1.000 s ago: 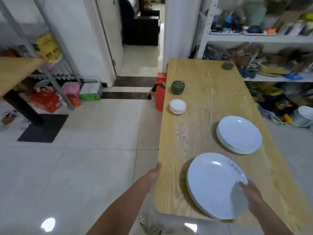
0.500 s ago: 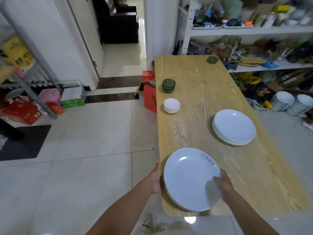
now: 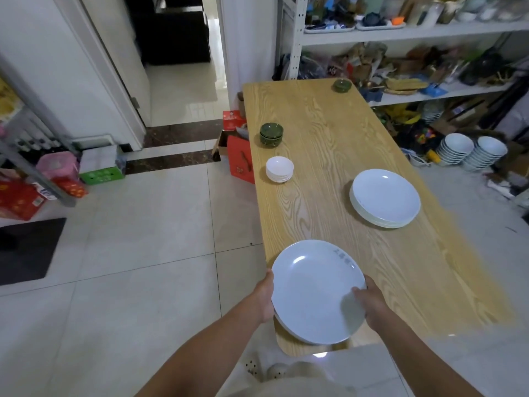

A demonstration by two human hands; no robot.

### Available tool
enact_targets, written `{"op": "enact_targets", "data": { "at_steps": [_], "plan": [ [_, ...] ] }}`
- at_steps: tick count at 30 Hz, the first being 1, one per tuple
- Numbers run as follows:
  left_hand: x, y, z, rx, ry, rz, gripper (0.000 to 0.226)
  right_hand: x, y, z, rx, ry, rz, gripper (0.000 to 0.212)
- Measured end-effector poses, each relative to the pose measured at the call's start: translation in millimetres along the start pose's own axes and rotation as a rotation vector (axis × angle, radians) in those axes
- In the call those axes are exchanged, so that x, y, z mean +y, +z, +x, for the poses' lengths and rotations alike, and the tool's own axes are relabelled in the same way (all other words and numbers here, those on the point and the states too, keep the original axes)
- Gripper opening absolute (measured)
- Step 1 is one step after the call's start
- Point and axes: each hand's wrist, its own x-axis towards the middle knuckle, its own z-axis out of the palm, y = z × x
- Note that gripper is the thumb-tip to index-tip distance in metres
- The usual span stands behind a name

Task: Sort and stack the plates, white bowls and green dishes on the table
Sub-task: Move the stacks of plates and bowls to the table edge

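Plate stack gripped at near end of table
The left hand and right hand clasp its opposite rims.

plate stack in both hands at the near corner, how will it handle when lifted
Probably heavy and rigid: the plate stack looks several plates deep, with left hand and right hand gripping opposite rims. Its glossy glaze suggests slippery, chip-prone plates.

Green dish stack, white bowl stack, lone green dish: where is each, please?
Green dish stack [image 3: 271, 134], head view, top dish's inside.
White bowl stack [image 3: 279, 168], head view, top bowl's inside.
Lone green dish [image 3: 342, 85], head view, its middle.
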Motion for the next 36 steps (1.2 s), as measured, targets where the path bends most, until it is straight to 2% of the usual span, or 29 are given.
{"op": "enact_targets", "data": {
  "at_steps": [4, 7, 12, 19, 23, 25, 28, 32, 36],
  "plan": [
    [-3, 4, 2, -0.016, -0.004, -0.002, 0.066, 1, -2, -8, -0.006, -0.009, 0.028, 0.059],
    [-2, 6, 1, -0.022, -0.006, 0.004, 0.069, 3, -2, -10, 0.019, -0.034, 0.044, 0.039],
    [-3, 5, 3, -0.048, -0.01, -0.005, 0.072, 10, -3, -8, 0.036, -0.021, -0.013, 0.043],
    [-12, 3, 4, -0.012, -0.002, -0.046, 0.066, 19, -5, -4, 0.074, 0.039, -0.024, 0.047],
    [-12, 4, 7, 0.009, -0.001, -0.045, 0.065, 3, -15, -7, -0.02, 0.136, 0.053, 0.033],
    [-14, 4, 10, 0.012, 0.002, -0.046, 0.065, -3, -15, -3, -0.089, 0.108, 0.04, 0.027],
    [-16, 2, 15, 0.022, 0.013, -0.04, 0.066, -6, -9, 6, -0.126, 0.037, -0.054, 0.039],
    [-17, 1, 15, 0.055, 0.015, -0.034, 0.06, -3, -5, 20, -0.114, 0.046, -0.126, 0.054],
    [-17, 0, 16, 0.054, 0.024, -0.027, 0.058, -6, -4, 20, -0.097, 0.045, -0.176, 0.051]
  ]
}}
